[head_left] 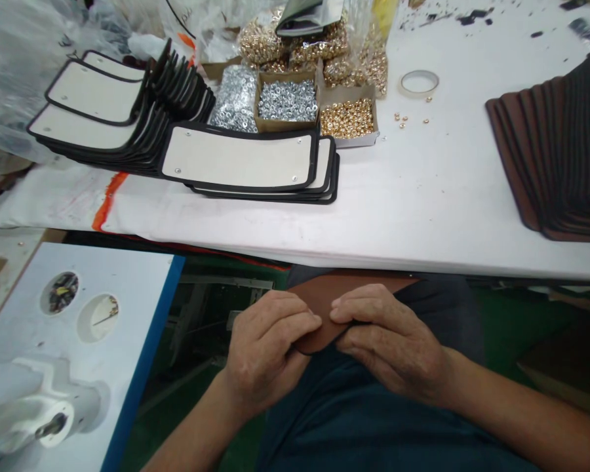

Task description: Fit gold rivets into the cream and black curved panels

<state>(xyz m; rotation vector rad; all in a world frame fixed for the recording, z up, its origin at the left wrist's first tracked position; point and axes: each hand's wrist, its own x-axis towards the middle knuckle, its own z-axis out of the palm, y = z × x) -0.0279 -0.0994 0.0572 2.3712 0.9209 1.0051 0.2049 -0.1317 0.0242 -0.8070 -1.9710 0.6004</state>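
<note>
Over my lap lies a brown leather-like panel [319,298] with a dark edge, its near end raised between my hands. My left hand [275,344] pinches the left side of that end, thumb below and fingers on top. On the other side, my right hand [393,341] grips the panel's right edge with its fingers curled over it. The panel's far part reaches the table edge. Whatever lies under my fingers is hidden.
White-faced, black-edged panels [240,157] are stacked on the white table [398,216]. Behind them stand a box of silver eyelets [288,101] and a box of gold rivet caps [347,119]. Brown panels [555,157] fan out at right, near a tape roll [419,82]. A white machine [44,400] stands lower left.
</note>
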